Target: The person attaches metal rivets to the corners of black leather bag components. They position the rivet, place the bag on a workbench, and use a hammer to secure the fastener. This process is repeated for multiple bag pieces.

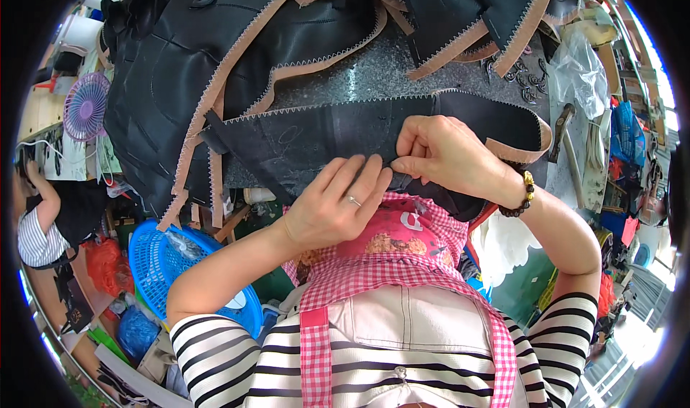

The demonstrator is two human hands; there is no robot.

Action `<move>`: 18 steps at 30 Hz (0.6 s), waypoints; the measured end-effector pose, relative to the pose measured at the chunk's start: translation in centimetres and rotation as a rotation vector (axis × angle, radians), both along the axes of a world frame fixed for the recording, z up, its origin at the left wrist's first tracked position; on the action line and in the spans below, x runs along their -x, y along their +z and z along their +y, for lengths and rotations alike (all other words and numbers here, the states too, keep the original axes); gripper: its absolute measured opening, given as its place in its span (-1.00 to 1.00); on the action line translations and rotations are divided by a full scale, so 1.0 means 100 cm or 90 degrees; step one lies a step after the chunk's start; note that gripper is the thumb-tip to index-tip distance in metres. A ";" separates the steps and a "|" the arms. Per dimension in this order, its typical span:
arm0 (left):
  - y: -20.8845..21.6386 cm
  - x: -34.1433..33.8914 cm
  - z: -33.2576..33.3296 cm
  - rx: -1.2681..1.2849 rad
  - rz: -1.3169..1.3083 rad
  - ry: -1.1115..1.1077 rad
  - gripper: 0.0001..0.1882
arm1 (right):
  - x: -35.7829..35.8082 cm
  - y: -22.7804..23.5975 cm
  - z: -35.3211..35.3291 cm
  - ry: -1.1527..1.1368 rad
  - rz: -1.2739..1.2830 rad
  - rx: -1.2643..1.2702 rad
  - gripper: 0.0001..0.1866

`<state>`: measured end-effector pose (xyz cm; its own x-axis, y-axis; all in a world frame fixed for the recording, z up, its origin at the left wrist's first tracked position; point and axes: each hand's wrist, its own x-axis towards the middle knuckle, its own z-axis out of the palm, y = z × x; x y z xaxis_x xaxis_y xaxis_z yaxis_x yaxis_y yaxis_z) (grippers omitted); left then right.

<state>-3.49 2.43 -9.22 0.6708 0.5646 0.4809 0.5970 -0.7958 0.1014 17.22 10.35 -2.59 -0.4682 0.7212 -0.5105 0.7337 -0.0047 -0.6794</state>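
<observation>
A long black leather piece (302, 138) lies across the table in front of me, its far edge zigzag-stitched and its right end curling up with a tan border. My left hand (336, 196), a ring on one finger, grips the near edge with its fingers on top and the thumb hidden. Close beside it, my right hand (449, 153) is closed in a pinch at the same edge, thumb against bent fingers. Whether something small sits between those fingertips I cannot make out. Part of the piece hangs over the table's near edge.
Stacked black leather pieces (237, 31) with tan stitched edges cover the table's far and left parts. Small dark metal parts (528, 81) lie at the right, near a hammer (564, 124) and a clear plastic bag (578, 70). A blue basket (147, 253) stands at left, beyond it another person (47, 225).
</observation>
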 end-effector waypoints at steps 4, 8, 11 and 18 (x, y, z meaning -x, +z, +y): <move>0.001 0.002 0.005 0.036 -0.012 0.006 -0.57 | -0.001 0.001 0.004 0.090 -0.036 -0.142 -0.74; 0.003 0.002 0.005 0.049 0.015 -0.008 -0.57 | 0.000 0.000 0.015 0.090 -0.036 -0.050 -0.76; 0.008 0.002 0.006 0.034 0.057 -0.017 -0.57 | 0.003 -0.002 0.019 0.103 -0.042 -0.042 -0.77; 0.008 -0.001 0.004 0.006 0.112 -0.027 -0.58 | 0.009 0.000 0.023 0.157 -0.120 -0.063 -0.66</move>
